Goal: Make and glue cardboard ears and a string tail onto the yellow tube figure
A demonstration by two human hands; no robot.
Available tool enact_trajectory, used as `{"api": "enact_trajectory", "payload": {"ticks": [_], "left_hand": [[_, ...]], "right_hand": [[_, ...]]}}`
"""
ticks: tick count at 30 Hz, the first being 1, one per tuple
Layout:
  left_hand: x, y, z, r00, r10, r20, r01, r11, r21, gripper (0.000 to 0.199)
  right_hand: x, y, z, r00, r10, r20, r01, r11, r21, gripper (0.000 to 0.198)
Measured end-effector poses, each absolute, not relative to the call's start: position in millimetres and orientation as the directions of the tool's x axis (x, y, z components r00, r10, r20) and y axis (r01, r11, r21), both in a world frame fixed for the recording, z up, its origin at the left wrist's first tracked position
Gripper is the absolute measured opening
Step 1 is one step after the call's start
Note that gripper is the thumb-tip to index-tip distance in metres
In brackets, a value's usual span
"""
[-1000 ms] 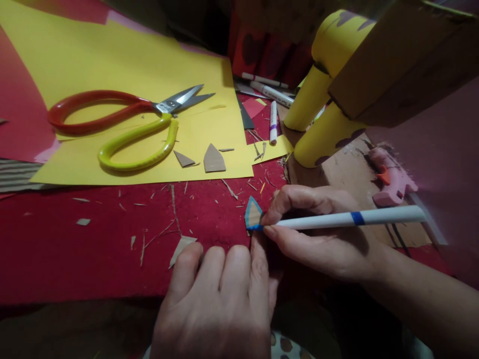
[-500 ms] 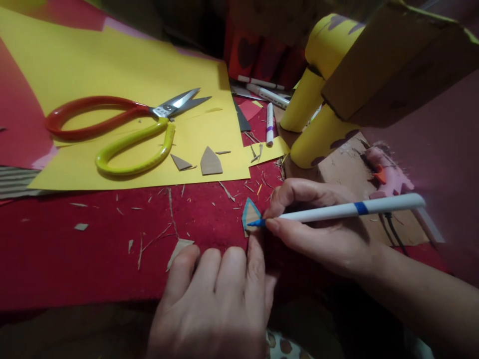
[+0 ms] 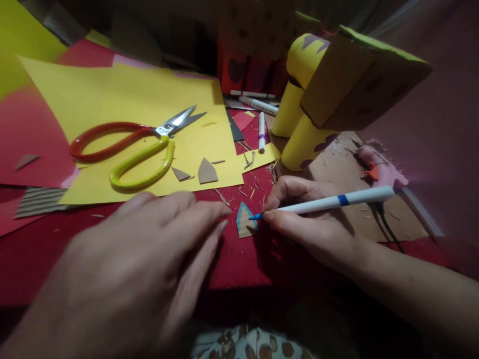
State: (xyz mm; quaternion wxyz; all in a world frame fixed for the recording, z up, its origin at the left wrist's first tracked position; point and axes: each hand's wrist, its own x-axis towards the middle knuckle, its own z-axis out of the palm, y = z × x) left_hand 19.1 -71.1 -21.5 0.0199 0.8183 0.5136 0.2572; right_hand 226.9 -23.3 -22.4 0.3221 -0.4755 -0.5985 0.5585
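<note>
Marker (image 3: 329, 202) tip on the blue-edged cardboard piece (image 3: 245, 223), pinched in right hand (image 3: 310, 224).
Left hand (image 3: 142, 259) hovers open, blurred, just beside; two plain cardboard cutouts (image 3: 207, 172) lie near one pair of scissors (image 3: 138, 142).

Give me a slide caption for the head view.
Right hand presses blue-tipped white marker to small blue-edged cardboard triangle; left hand hovers beside it.

You won't find any readable text here. The scissors (image 3: 145, 142) at the left of the frame carry a small mark near the pivot, too blurred to read, and the white marker (image 3: 329, 202) at the right shows only a plain blue band, no lettering.
</note>
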Motion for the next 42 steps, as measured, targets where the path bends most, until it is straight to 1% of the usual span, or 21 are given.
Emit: {"api": "enact_trajectory", "payload": {"ticks": [1, 2, 4, 5, 7, 9, 10, 13, 15, 19, 22, 26, 30, 35, 42], "left_hand": [[17, -62, -15, 0.348, 0.841, 0.414, 0.823, -0.485, 0.294, 0.027], [16, -52, -9, 0.363, 0.84, 0.403, 0.832, -0.487, 0.265, 0.025], [18, -32, 0, 0.401, 0.853, 0.334, 0.83, -0.492, 0.261, 0.019], [21, -23, 4, 0.415, 0.873, 0.256, 0.832, -0.478, 0.282, 0.018], [27, -8, 7, 0.398, 0.917, 0.024, 0.861, -0.383, 0.335, 0.019], [31, 1, 7, 0.385, 0.915, -0.122, 0.87, -0.315, 0.379, 0.018], [33, 4, 6, 0.392, 0.907, -0.155, 0.862, -0.303, 0.407, 0.016], [34, 9, 3, 0.451, 0.875, -0.175, 0.812, -0.322, 0.486, 0.011], [36, 13, 2, 0.496, 0.848, -0.186, 0.79, -0.351, 0.503, 0.011], [42, 21, 3, 0.568, 0.781, -0.258, 0.775, -0.404, 0.486, 0.014], [47, 25, 3, 0.583, 0.749, -0.315, 0.785, -0.421, 0.454, 0.013], [48, 29, 1, 0.601, 0.723, -0.34, 0.777, -0.429, 0.461, 0.014], [45, 30, -1, 0.614, 0.713, -0.339, 0.762, -0.421, 0.492, 0.012], [42, 27, -4, 0.625, 0.72, -0.303, 0.736, -0.413, 0.537, 0.014], [41, 28, -7, 0.637, 0.722, -0.27, 0.721, -0.434, 0.54, 0.017]], "right_hand": [[228, -23, -23, -0.345, 0.927, -0.147, 0.208, -0.077, -0.975, 0.012], [229, -23, -24, -0.348, 0.927, -0.141, 0.213, -0.068, -0.975, 0.011], [230, -23, -26, -0.35, 0.928, -0.126, 0.226, -0.047, -0.973, 0.01], [230, -23, -27, -0.356, 0.926, -0.126, 0.225, -0.046, -0.973, 0.01], [231, -22, -27, -0.378, 0.916, -0.136, 0.205, -0.061, -0.977, 0.01], [230, -21, -26, -0.396, 0.907, -0.144, 0.179, -0.077, -0.981, 0.01], [230, -20, -26, -0.403, 0.904, -0.146, 0.169, -0.083, -0.982, 0.01], [231, -19, -25, -0.409, 0.902, -0.139, 0.153, -0.083, -0.985, 0.01], [232, -18, -25, -0.411, 0.902, -0.133, 0.178, -0.064, -0.982, 0.011], [232, -20, -24, -0.421, 0.899, -0.123, 0.248, -0.017, -0.969, 0.011], [230, -21, -24, -0.418, 0.903, -0.102, 0.278, 0.02, -0.96, 0.011], [227, -22, -23, -0.448, 0.894, -0.019, 0.324, 0.143, -0.935, 0.014], [226, -22, -21, -0.484, 0.875, 0.029, 0.374, 0.237, -0.897, 0.013], [226, -23, -19, -0.498, 0.867, -0.008, 0.412, 0.229, -0.882, 0.011], [225, -23, -18, -0.504, 0.864, 0.0, 0.412, 0.24, -0.879, 0.012]]}}
